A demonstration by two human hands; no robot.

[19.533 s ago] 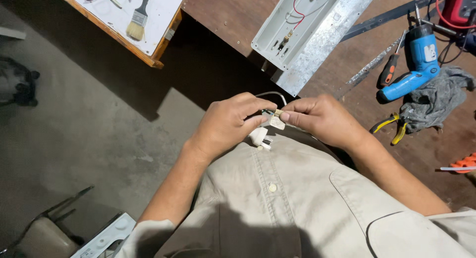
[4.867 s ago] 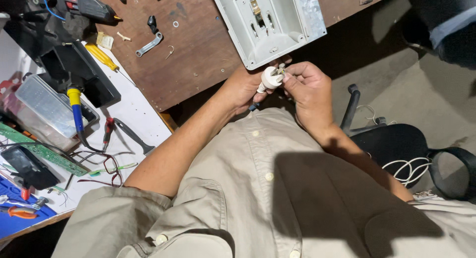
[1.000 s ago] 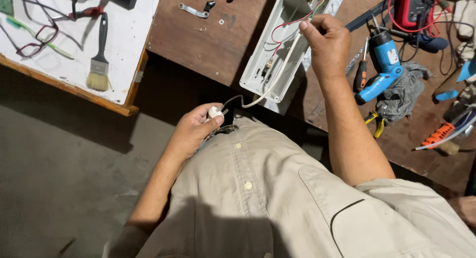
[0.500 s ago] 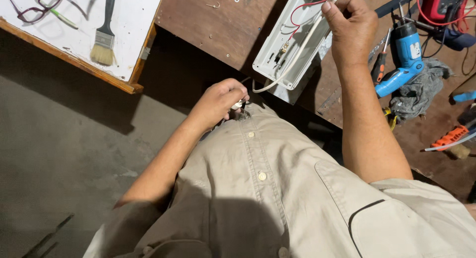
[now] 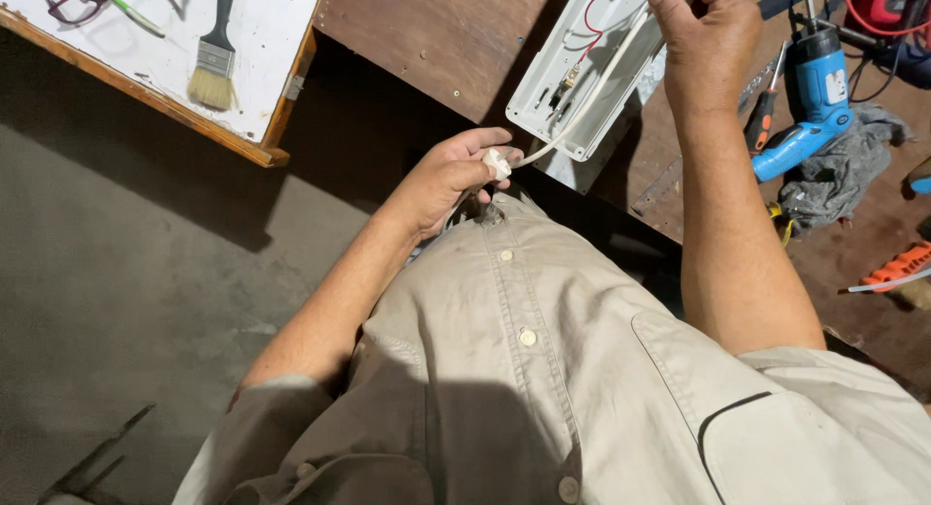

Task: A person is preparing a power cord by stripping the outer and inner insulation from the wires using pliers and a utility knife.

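At the edge of the brown workbench point(image 5: 427, 39), the white metal housing point(image 5: 582, 68) now lies with its white cable point(image 5: 592, 97) drawn taut. Since a moment ago the right hand point(image 5: 703, 30) has risen, fingers pinched on the wiring, while the left hand point(image 5: 451, 175) stays clamped on the white plug point(image 5: 497, 163).

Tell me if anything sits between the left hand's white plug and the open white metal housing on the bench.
Nothing visible does. The left hand holds the white plug just below the bench edge, and only its own white cable runs across the gap up into the white housing, where the right hand grips the wiring.
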